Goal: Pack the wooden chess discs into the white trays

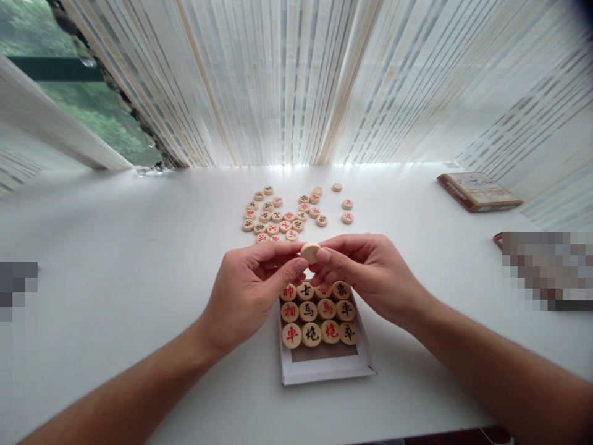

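Note:
My left hand and my right hand meet over the table and pinch one round wooden chess piece between their fingertips. Its blank pale side faces me. Right below the hands lies a shallow white box with rows of round wooden pieces marked in red and black characters. Farther back on the white table, a loose cluster of several more pieces is spread out.
A brown flat box lies at the far right of the table. A blurred-out item sits at the right edge, another at the left edge. Striped white curtains hang behind the table.

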Action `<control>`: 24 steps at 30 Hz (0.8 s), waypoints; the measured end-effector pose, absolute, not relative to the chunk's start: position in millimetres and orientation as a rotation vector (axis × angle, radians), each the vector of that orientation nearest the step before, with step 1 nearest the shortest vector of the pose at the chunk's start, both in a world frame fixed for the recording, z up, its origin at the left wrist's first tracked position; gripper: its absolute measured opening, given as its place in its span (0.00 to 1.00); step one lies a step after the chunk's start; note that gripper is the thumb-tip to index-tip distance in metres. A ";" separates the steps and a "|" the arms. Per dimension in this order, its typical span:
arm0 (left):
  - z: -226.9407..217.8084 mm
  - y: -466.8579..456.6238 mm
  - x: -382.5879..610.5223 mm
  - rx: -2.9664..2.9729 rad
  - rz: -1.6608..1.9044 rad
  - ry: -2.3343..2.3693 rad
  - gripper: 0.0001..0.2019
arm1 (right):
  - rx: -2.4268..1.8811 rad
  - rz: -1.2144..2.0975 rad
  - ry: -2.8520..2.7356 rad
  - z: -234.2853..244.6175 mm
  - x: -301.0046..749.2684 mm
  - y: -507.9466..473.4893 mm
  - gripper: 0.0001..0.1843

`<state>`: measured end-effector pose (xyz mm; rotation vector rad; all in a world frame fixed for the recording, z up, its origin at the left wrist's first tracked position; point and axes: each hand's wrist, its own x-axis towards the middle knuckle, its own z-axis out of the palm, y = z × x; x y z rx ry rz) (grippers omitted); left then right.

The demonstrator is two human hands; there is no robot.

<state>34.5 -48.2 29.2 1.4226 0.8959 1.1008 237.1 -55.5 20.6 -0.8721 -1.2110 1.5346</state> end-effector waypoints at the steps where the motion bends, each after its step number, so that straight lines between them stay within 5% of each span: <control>1: 28.9 -48.6 34.4 1.417 1.101 0.890 0.11 | -0.861 1.567 -1.195 19.9 237.6 -55.3 0.10; 6: 25.1 -49.9 32.7 1.403 1.065 0.845 0.20 | -0.867 1.674 -1.164 17.4 238.6 -54.8 0.12; 24: 18.6 -50.6 33.1 1.747 1.025 0.728 0.20 | -1.057 1.580 -1.248 25.0 234.9 -58.8 0.15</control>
